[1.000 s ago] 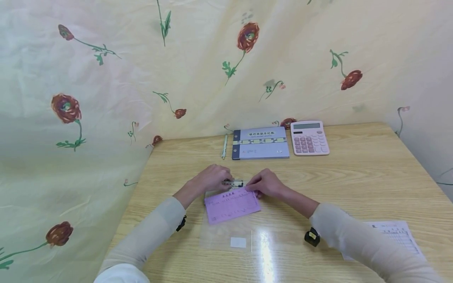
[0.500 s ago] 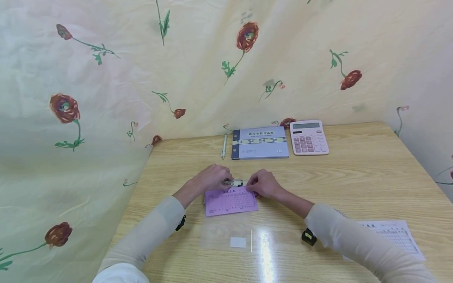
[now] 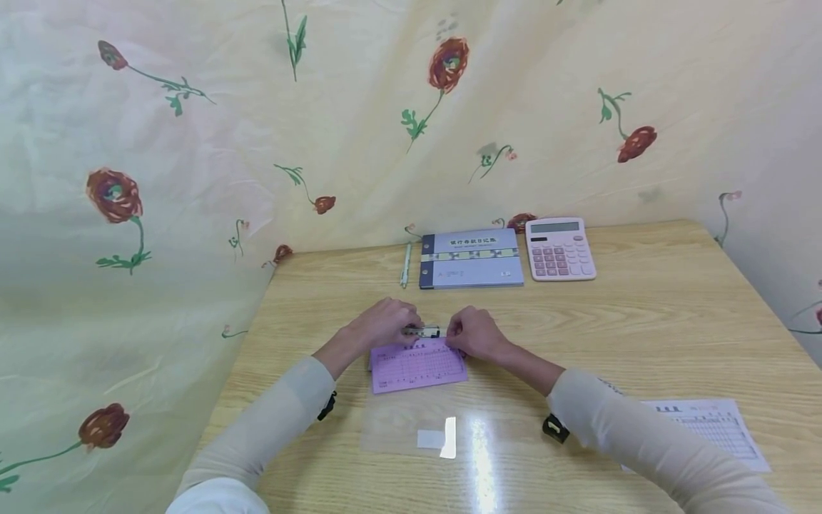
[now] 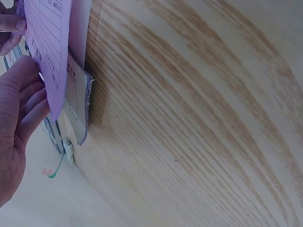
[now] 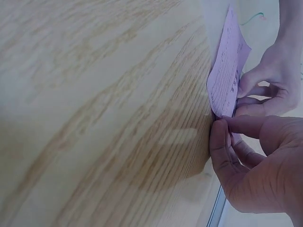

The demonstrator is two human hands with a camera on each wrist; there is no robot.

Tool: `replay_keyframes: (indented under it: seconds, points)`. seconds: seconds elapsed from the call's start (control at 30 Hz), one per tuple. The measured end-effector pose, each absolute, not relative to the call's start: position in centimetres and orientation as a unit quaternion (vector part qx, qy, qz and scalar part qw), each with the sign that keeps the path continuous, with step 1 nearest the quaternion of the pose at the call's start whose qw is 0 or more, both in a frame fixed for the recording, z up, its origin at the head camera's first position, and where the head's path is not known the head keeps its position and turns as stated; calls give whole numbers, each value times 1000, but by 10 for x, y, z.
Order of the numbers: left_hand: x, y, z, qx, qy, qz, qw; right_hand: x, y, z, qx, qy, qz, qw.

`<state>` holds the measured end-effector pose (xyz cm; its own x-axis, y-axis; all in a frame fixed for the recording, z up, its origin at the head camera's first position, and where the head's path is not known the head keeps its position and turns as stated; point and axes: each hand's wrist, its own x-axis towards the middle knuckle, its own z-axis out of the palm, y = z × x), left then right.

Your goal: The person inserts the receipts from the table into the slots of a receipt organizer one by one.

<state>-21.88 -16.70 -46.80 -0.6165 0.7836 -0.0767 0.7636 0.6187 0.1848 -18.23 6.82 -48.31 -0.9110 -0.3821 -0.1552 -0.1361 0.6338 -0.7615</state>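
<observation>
A purple printed slip [image 3: 419, 369] lies at the top of a clear plastic sheet [image 3: 388, 428] on the wooden table. Along the slip's upper edge runs a metal clip [image 3: 429, 332], which my left hand [image 3: 390, 323] grips at its left end. My right hand [image 3: 477, 334] pinches the slip's upper right corner between thumb and fingertips. Seen from the left wrist, the slip [image 4: 54, 52] stands a little off a stack of paper [image 4: 78, 101] beneath it. The left fingertips are partly hidden behind the slip there.
Toward the back lie a pen [image 3: 406, 265], a blue account book [image 3: 472, 268] and a pink calculator [image 3: 561, 250]. A white printed form [image 3: 713, 432] lies at the right, partly under the right sleeve. A flower-patterned cloth [image 3: 359, 121] hangs behind the table.
The purple slip has turned straighter and shifted up toward the clip, then stayed almost still. My right hand moved slightly with it. My left hand keeps its place at the clip.
</observation>
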Motion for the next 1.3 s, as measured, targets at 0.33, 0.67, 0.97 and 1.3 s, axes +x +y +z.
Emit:
replay_keyframes:
  seconds: [0.33,0.67,0.97,1.3]
  points:
    - [-219,-169,-470,439,892,78,69,-180,64,-481,-138,898,-391,145]
    - [-219,-170,-468,438,891,92,78,-183,62,-473,-128,907,-368,160]
    - [-220,-170,-469,443,889,92,74,-188,65,-473,-133,903,-365,183]
    - [-219,-169,-469,439,892,79,72,-193,66,-471,-134,897,-365,209]
